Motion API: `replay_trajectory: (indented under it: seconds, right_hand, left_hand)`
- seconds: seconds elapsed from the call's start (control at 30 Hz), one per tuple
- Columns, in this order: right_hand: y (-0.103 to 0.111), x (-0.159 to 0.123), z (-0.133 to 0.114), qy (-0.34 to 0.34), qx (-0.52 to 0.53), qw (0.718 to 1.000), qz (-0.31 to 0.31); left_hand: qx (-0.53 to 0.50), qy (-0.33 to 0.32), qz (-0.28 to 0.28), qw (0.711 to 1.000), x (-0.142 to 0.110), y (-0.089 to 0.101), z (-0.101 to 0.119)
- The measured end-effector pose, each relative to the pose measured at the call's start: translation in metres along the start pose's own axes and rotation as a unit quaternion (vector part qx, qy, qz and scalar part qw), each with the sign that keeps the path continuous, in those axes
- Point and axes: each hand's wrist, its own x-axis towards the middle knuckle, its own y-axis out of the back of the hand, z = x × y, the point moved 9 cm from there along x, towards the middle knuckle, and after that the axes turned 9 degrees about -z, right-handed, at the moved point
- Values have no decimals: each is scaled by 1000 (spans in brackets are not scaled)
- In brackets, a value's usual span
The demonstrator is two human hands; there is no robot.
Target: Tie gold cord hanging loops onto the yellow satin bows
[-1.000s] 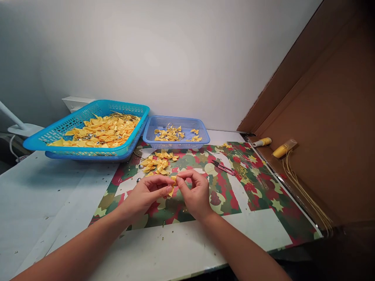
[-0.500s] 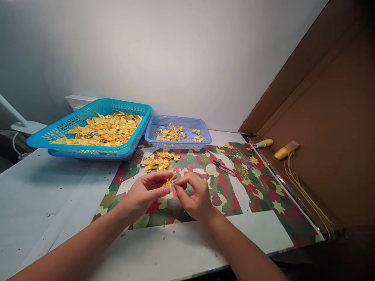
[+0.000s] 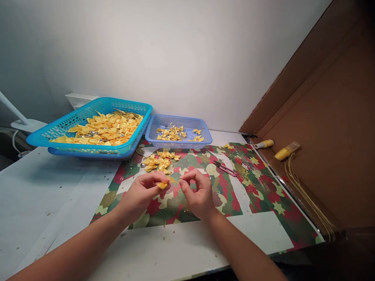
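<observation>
Between the thumb and fingers of my left hand is a small yellow ribbon bow, partly covered by the fingertips. My right hand is closed in a pinch just to the right of it; whatever is in that pinch is too fine to make out. Both hands hover over the patterned sheet. Just beyond them lies a small pile of yellow ribbon bows. Pink-handled thread snips rest on the sheet past my right hand.
A turquoise basket heaped with yellow ribbon pieces stands at the back left, stacked on another. Beside it, a smaller blue basket holds several bows. Yellow thread spools and long cords lie along the cardboard wall.
My right hand has moved slightly right, widening the gap between the hands. The bow has turned in my left fingers and shows less of its shape.
</observation>
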Motion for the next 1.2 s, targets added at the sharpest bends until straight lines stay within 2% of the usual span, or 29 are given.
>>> replay_trajectory:
  seconds: [0.1,0.2,0.27,0.5,0.57,0.67,0.73,0.87,0.97,1.07,1.2]
  right_hand:
    - [1,-1,4,-16,7,1000,5]
    - [3,-2,9,-31,10,999,12]
    - [6,-2,9,-31,6,999,22]
    - [7,-3,-12,42,-26,998,26]
    - [1,-5,-19,70,-38,997,12]
    - [-9,-7,-24,96,-46,994,-17]
    - [-12,-7,-19,78,-36,996,-26]
    - [-11,-4,-1,-5,9,1000,-29]
    - [-11,-3,9,-48,42,997,-33]
    - [-13,-4,16,-74,86,993,-37]
    - [-19,-5,14,-60,113,990,-58]
  left_hand:
    - [-10,51,-39,998,0,-5,-11]
    - [-24,68,-55,996,-1,-7,-15]
    - [-38,68,-36,996,-2,-4,-15]
    - [-55,95,101,989,-4,17,-21]
    - [-58,90,116,987,-4,18,-21]
    - [-51,92,101,989,-4,16,-22]
    - [-26,99,71,992,-4,12,-24]
    - [23,102,-2,995,-4,4,-25]
    - [28,97,-34,994,-4,-1,-23]
    - [26,96,-26,995,-3,-1,-20]
    - [-37,95,31,994,-3,5,-18]
